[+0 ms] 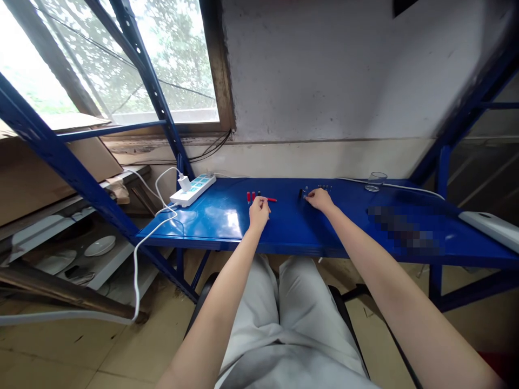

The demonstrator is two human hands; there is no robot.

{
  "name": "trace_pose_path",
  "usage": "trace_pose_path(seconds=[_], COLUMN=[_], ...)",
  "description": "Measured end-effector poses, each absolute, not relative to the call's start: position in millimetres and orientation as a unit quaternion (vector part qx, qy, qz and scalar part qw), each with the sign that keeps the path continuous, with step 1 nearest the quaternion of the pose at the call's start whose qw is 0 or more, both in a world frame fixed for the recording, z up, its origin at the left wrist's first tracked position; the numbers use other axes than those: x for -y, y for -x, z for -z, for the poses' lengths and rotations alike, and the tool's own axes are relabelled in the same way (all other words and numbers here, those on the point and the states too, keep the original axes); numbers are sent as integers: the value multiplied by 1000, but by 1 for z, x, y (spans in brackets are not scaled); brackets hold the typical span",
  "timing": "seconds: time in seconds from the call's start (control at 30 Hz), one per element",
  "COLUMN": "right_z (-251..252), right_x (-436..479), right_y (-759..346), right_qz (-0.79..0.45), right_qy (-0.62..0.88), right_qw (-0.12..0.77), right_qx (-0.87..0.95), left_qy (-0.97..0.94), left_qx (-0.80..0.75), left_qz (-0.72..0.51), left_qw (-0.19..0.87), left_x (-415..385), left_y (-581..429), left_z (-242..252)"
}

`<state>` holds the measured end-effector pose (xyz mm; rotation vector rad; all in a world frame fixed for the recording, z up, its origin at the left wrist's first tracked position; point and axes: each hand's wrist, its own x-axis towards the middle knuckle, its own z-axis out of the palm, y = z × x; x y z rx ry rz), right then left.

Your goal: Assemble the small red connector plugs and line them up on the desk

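I sit at a blue metal shelf-table [227, 221]. My left hand [259, 210] rests on it with fingers curled round a red pen-like piece [271, 199]; two short red pieces [250, 196] lie just left of it. My right hand [319, 199] reaches to small dark pieces [302, 193], its fingers pinched at one of them. More tiny dark pieces [325, 187] stand in a row just behind that hand.
A white power strip [193, 189] with a plugged charger and white cable lies at the table's left end. A clear glass dish [376, 181] stands at the back right, a white flat object [490, 227] at the far right. Blue rack posts, a window and lower shelves with plates flank the left.
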<state>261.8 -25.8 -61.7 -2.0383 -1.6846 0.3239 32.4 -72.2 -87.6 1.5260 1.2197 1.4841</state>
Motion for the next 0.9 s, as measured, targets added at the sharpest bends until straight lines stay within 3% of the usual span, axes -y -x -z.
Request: trace_pose_path(seconds=[0.33,0.77,0.9], right_z=[69,79,80], right_x=[48,25,29], right_y=[-188,-143,-147], right_qz=[-24,-25,-14], right_qy=[583,690,677], right_qw=[230,191,229], right_qx=[779,698,699], left_qy=[-568,-573,-591], left_qx=[-473,-470,-481], left_qz=[-602,-599,-590], left_qw=[303,302,268], left_x=[74,72,72], left_y=[-33,-34,-33], left_z=[86,88,90])
